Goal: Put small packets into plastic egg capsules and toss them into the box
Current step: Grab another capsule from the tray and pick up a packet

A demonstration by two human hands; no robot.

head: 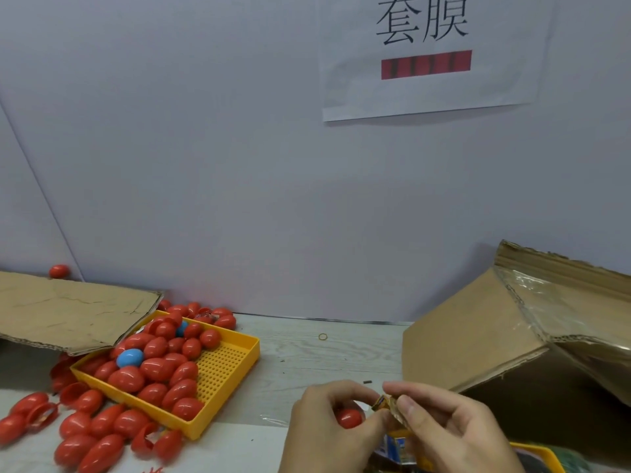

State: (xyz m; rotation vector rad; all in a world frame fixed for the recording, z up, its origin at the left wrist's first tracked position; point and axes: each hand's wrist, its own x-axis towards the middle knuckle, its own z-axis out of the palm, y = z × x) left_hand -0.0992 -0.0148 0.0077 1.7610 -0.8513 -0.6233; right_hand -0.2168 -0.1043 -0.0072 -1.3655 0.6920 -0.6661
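At the tabletop's point(307, 356) near edge, left hand point(327, 421) grips a red egg capsule point(349, 418), right hand point(440, 425) pinches a small packet point(384, 402) at it, not yet inserted; box point(505, 336) beside; many capsules wait in yellow tray point(225, 367).

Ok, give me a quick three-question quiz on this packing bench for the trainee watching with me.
1. True or false: the yellow tray on the left holds only red eggs.
2. Which hand holds the red capsule? A) left hand B) right hand C) neither
3. Fill in: the small packet is pinched in front of the open ____ box on the right.

Key: 1 false, at least two blue eggs lie among the red ones; 2 A; 3 cardboard.
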